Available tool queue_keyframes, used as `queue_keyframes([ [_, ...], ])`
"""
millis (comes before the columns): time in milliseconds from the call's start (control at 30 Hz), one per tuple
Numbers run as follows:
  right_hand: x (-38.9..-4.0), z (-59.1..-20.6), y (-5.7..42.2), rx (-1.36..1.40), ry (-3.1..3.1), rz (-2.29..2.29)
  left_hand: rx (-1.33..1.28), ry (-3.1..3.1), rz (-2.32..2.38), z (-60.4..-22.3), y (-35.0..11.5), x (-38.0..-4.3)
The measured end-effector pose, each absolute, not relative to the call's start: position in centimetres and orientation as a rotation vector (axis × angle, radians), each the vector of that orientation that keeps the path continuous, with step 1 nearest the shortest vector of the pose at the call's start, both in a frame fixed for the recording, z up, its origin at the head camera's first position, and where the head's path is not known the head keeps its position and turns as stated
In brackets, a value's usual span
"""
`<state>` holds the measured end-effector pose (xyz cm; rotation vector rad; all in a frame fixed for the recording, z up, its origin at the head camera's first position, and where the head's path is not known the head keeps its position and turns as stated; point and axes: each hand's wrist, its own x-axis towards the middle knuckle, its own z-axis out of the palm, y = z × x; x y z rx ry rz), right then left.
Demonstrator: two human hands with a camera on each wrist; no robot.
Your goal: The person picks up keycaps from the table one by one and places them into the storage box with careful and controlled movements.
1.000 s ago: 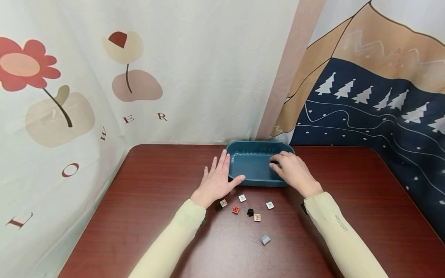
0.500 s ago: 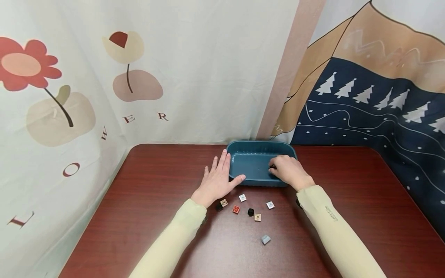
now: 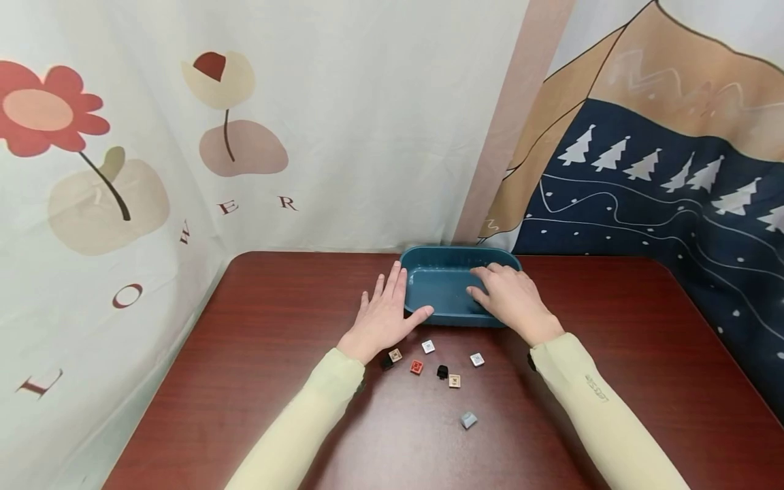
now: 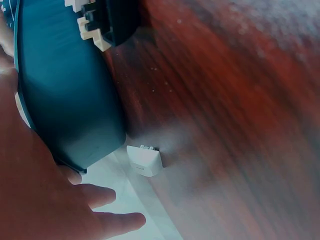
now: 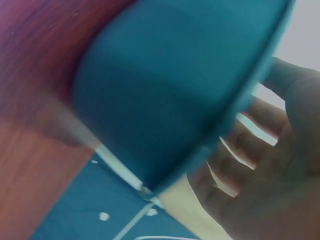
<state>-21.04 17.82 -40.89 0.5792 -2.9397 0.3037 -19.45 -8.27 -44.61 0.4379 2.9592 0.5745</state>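
A blue-green plastic tray (image 3: 450, 320) sits at the far side of the table. My left hand (image 3: 382, 313) lies along its left end, fingers spread and straight, thumb over the near rim. My right hand (image 3: 511, 299) reaches over the right end, thumb and fingers apart with nothing visible between them; the tray floor beneath it is hidden. In the right wrist view the fingers (image 5: 240, 145) pass behind the tray wall. In front of the tray lie loose keycaps: a red keycap (image 3: 416, 367), a grey keycap (image 3: 468, 420), and several white, beige and black ones.
Another white keycap (image 4: 145, 160) shows beside the tray's end in the left wrist view. A black keycap (image 4: 117, 22) stands close to that camera. Printed curtains (image 3: 367, 136) hang right behind the table's back edge.
A dark piece was between the right thumb and fingers earlier; now the fingers have spread apart and it is out of sight. The left hand and loose keycaps have stayed in place.
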Motion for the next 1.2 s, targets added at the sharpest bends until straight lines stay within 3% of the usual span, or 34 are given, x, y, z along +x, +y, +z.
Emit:
queue_keyframes([
  [733, -11.9, -40.5, 17.0, 0.871, -2.652, 0.352, 0.429, 2.956, 0.579, -44.6, -8.3, -19.1],
  [1200, -8.9, -42.5, 18.0, 1.23, -2.622, 0.486, 0.433, 2.969, 0.591, -44.6, -8.1, -19.4],
])
